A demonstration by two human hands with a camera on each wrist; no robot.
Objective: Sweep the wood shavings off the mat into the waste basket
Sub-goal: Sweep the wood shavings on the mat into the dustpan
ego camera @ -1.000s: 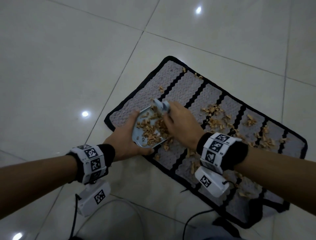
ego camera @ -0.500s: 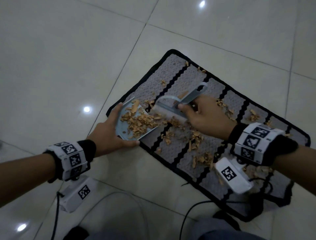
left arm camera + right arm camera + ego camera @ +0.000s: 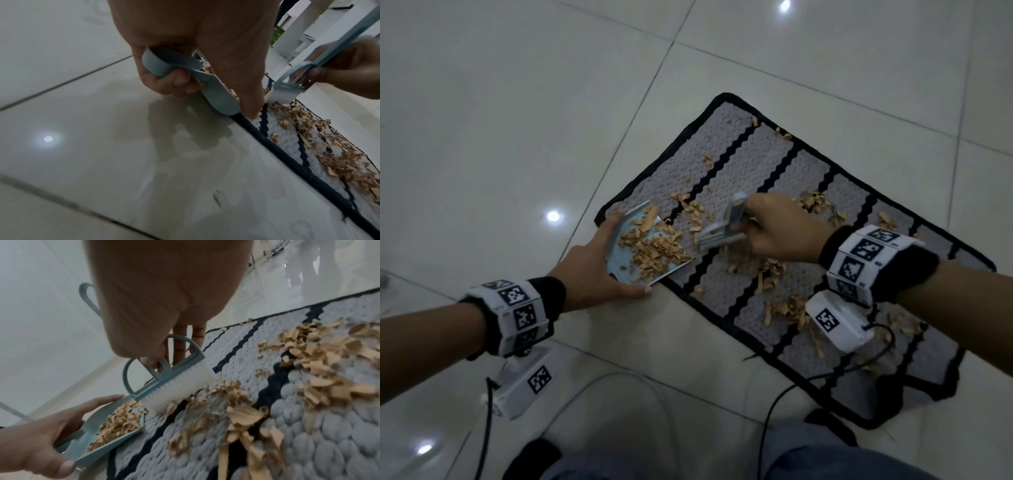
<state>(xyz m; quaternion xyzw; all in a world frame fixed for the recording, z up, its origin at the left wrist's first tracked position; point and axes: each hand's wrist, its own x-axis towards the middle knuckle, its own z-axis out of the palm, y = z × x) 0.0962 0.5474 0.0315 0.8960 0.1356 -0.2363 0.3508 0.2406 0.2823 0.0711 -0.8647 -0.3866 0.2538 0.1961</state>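
A grey mat (image 3: 774,161) with black wavy stripes lies on the tiled floor, strewn with tan wood shavings (image 3: 770,277). My left hand (image 3: 599,263) grips a small blue dustpan (image 3: 626,260) at the mat's near left corner; a heap of shavings (image 3: 654,248) sits in it. The pan's handle (image 3: 164,65) is wrapped by my fingers (image 3: 179,84). My right hand (image 3: 777,229) holds a blue hand brush (image 3: 722,229) by its handle. Its white bristles (image 3: 180,386) touch the mat just right of the pan's lip (image 3: 115,439). No waste basket is visible.
Glossy white floor tiles (image 3: 500,120) surround the mat. Black cables (image 3: 774,411) trail from the wrist cameras across the floor near my knees (image 3: 756,459). White furniture legs (image 3: 304,24) stand beyond the mat in the left wrist view.
The brush has swung back toward the pan after a reach to the right, its bristles now down at the pan's lip. The dustpan has stayed at the mat's corner with its load.
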